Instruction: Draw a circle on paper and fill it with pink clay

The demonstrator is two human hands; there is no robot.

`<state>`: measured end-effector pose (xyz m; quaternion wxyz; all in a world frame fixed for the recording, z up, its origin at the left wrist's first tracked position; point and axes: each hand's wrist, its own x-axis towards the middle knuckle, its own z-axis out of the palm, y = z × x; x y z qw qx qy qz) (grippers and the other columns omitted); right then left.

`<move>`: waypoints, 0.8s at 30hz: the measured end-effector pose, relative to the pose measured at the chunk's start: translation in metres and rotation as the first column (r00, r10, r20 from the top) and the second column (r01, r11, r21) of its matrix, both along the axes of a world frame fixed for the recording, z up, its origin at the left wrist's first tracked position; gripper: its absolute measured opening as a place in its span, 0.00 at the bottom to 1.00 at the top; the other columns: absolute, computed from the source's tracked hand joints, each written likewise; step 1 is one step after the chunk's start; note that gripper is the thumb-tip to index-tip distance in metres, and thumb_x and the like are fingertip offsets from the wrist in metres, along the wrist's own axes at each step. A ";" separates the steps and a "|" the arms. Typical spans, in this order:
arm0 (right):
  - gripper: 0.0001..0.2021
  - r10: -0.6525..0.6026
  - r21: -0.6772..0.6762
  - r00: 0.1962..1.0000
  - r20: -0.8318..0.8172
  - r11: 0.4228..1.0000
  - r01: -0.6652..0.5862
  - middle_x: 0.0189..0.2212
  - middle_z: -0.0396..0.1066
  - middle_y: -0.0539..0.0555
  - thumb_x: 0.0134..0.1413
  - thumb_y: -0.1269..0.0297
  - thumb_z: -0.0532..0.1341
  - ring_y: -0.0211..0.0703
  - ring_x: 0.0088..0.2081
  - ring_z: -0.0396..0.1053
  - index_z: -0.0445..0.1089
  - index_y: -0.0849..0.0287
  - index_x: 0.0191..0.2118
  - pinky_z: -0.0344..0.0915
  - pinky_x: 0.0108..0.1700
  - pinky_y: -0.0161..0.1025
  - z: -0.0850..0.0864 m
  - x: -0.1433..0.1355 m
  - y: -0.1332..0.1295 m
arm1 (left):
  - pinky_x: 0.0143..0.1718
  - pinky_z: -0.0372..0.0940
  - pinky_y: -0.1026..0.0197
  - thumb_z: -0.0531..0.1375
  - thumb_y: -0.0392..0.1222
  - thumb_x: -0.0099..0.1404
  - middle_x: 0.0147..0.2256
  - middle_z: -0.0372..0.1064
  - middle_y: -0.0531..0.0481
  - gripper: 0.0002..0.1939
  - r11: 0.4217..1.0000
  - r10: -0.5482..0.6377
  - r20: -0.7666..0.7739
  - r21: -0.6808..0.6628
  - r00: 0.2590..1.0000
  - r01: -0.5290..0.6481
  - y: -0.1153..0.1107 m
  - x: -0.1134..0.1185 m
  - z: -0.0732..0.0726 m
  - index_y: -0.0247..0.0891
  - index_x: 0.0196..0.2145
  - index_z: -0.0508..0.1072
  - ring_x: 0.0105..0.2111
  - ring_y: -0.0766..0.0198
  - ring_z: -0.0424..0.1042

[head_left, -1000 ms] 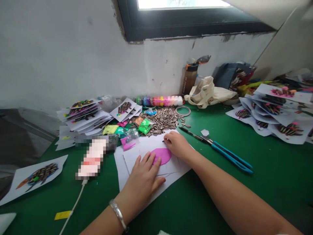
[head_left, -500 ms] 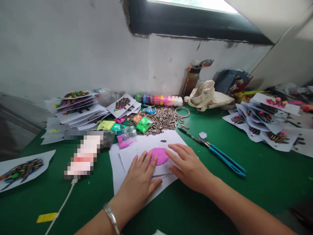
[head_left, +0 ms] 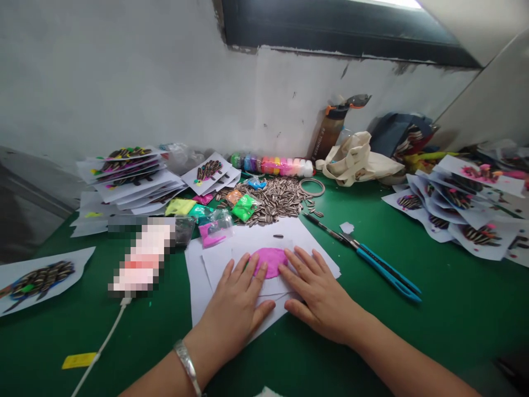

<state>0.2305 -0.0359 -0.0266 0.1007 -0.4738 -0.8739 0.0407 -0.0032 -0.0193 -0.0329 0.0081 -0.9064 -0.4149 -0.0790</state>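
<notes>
A flattened oval of pink modelling clay (head_left: 270, 261) lies on white paper (head_left: 248, 241) in front of me. My left hand (head_left: 239, 295) rests with fingers spread, its fingertips on the clay's left edge and the sheet. On the other side, my right hand (head_left: 316, 289) lies flat with fingers apart, fingertips at the clay's right edge. Neither hand grips anything. A single sunflower seed (head_left: 278, 236) sits on the paper just beyond the clay. Behind the sheets is a heap of striped sunflower seeds (head_left: 281, 196).
Small bags of coloured clay, one of them green (head_left: 244, 207), lie left of the seeds. Blue tweezers (head_left: 388, 270) and a pen (head_left: 324, 227) are at right. Stacks of seed pictures (head_left: 132, 179) stand both sides. A white cable (head_left: 103, 347) runs at left.
My right hand has lowered and flattened, its fingers now beside the clay's right edge. The left hand stays in place. The view has shifted slightly.
</notes>
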 end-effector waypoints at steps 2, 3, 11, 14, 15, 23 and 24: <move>0.31 -0.031 0.010 1.000 -0.001 0.999 0.031 0.68 0.42 0.58 0.62 0.52 0.54 0.60 0.67 0.40 0.49 0.55 0.67 0.44 0.64 0.65 0.000 0.000 0.000 | 0.61 0.51 0.40 0.50 0.56 0.69 0.64 0.53 0.39 0.31 1.000 0.001 -0.011 0.002 1.000 0.000 0.000 0.000 0.000 0.36 0.63 0.57 0.64 0.45 0.50; 0.31 -0.037 0.015 0.999 -0.003 0.999 0.037 0.68 0.42 0.58 0.62 0.52 0.54 0.60 0.67 0.40 0.50 0.55 0.67 0.43 0.64 0.65 -0.001 0.000 0.000 | 0.61 0.51 0.40 0.50 0.56 0.69 0.64 0.53 0.39 0.31 1.000 0.001 -0.012 0.004 1.000 -0.001 0.000 0.000 0.000 0.36 0.63 0.57 0.64 0.46 0.50; 0.26 -0.045 0.008 0.999 -0.028 0.999 0.045 0.66 0.49 0.56 0.62 0.54 0.54 0.60 0.67 0.42 0.57 0.52 0.64 0.42 0.63 0.65 -0.001 -0.004 0.002 | 0.59 0.53 0.39 0.51 0.54 0.69 0.63 0.55 0.38 0.29 1.000 0.007 0.002 -0.009 1.000 -0.007 0.000 0.001 0.004 0.35 0.62 0.59 0.63 0.45 0.53; 0.28 -0.074 0.020 0.997 -0.008 0.997 0.074 0.68 0.43 0.58 0.63 0.53 0.53 0.61 0.67 0.41 0.53 0.53 0.65 0.44 0.62 0.65 0.002 -0.005 0.006 | 0.59 0.53 0.39 0.51 0.54 0.69 0.63 0.55 0.37 0.30 1.000 0.003 0.010 -0.019 1.000 -0.003 0.000 0.001 0.004 0.35 0.62 0.59 0.63 0.44 0.53; 0.28 -0.085 0.024 0.996 -0.001 0.996 0.085 0.68 0.43 0.59 0.63 0.52 0.52 0.61 0.67 0.40 0.53 0.53 0.66 0.44 0.62 0.66 0.003 -0.006 0.008 | 0.59 0.53 0.38 0.51 0.54 0.69 0.63 0.55 0.37 0.30 1.000 0.003 0.017 -0.018 1.000 -0.002 0.000 0.001 0.004 0.35 0.62 0.59 0.63 0.44 0.53; 0.27 -0.042 0.031 0.999 0.032 0.999 0.041 0.67 0.46 0.57 0.64 0.48 0.49 0.61 0.67 0.40 0.56 0.53 0.64 0.36 0.63 0.66 0.002 -0.024 0.032 | 0.60 0.52 0.38 0.54 0.52 0.68 0.64 0.52 0.38 0.32 0.999 -0.005 0.057 -0.040 0.998 0.007 -0.001 -0.001 -0.001 0.35 0.65 0.54 0.64 0.45 0.50; 0.27 -0.036 0.031 0.999 0.033 0.999 0.035 0.67 0.47 0.57 0.64 0.48 0.49 0.60 0.67 0.41 0.57 0.54 0.64 0.36 0.64 0.65 -0.001 -0.024 0.033 | 0.61 0.53 0.38 0.54 0.51 0.68 0.65 0.51 0.38 0.32 0.999 -0.009 0.072 -0.051 0.997 0.012 -0.001 -0.002 0.001 0.36 0.65 0.52 0.64 0.45 0.50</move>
